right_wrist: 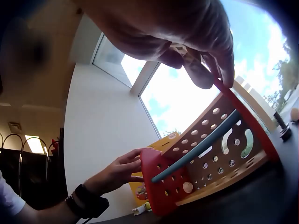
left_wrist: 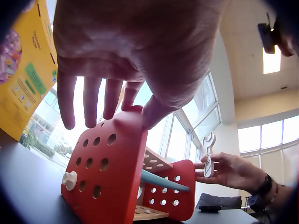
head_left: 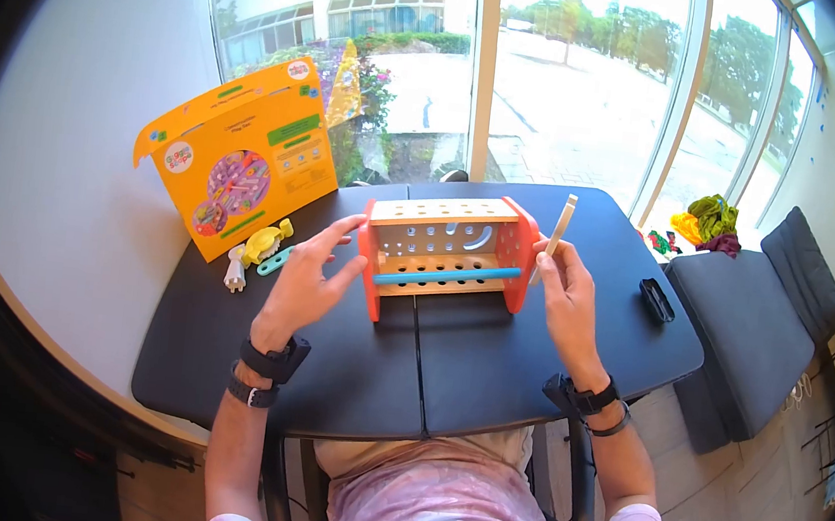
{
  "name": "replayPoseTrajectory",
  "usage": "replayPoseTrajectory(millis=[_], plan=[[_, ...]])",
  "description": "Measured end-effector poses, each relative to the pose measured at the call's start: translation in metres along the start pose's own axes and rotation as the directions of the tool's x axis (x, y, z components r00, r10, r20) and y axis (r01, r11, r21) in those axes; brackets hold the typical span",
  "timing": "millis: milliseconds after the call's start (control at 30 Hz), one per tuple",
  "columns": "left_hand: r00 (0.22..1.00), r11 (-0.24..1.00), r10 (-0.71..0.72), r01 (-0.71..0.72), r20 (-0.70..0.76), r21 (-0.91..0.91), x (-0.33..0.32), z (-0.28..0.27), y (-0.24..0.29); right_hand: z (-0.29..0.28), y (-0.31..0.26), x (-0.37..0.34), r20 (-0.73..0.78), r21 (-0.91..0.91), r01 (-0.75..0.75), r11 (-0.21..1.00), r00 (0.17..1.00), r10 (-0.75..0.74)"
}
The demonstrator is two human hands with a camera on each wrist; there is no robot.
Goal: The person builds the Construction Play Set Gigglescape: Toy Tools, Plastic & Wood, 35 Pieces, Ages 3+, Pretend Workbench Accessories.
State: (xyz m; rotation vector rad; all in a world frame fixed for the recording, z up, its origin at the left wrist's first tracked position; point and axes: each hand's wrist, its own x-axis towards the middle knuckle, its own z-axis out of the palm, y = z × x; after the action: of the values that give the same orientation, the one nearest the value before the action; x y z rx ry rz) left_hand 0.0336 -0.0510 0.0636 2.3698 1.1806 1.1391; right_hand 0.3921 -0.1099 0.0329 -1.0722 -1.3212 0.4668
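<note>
A wooden toy workbench stands upright on the table, with red side panels (head_left: 519,260), a perforated wooden top (head_left: 442,210) and a blue rod (head_left: 451,276) across its front. My left hand (head_left: 305,275) rests at the upper edge of the left red panel (left_wrist: 110,163), thumb and fingers extended. A white bolt head (left_wrist: 69,180) sits low on that panel's outer face. Beside the other panel, my right hand (head_left: 571,300) pinches a light wooden toy wrench (left_wrist: 209,154) between thumb and fingers, its open end pointing up.
At the left stands a yellow toy box (head_left: 236,158). In front of it lie a yellow toy piece (head_left: 263,243), a white piece (head_left: 236,270) and a teal strip (head_left: 276,261). A black case (head_left: 656,301) lies at the table's right. Beyond is a grey chair (head_left: 758,323).
</note>
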Motion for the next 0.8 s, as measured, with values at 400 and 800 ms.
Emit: replayPoseTrajectory(millis=[400,800], plan=[[0.998,0.995,-0.057,0.055,-0.024,-0.089,-0.019,-0.026,-0.008,0.015,-0.012,0.0,0.196,0.077,-0.004,0.997,0.981,-0.011],[0.975,0.989,0.118,-0.098,-0.188,0.109,-0.024,-0.026,0.025,0.012,-0.034,-0.01,0.436,0.092,-0.057,0.994,0.9,0.011]])
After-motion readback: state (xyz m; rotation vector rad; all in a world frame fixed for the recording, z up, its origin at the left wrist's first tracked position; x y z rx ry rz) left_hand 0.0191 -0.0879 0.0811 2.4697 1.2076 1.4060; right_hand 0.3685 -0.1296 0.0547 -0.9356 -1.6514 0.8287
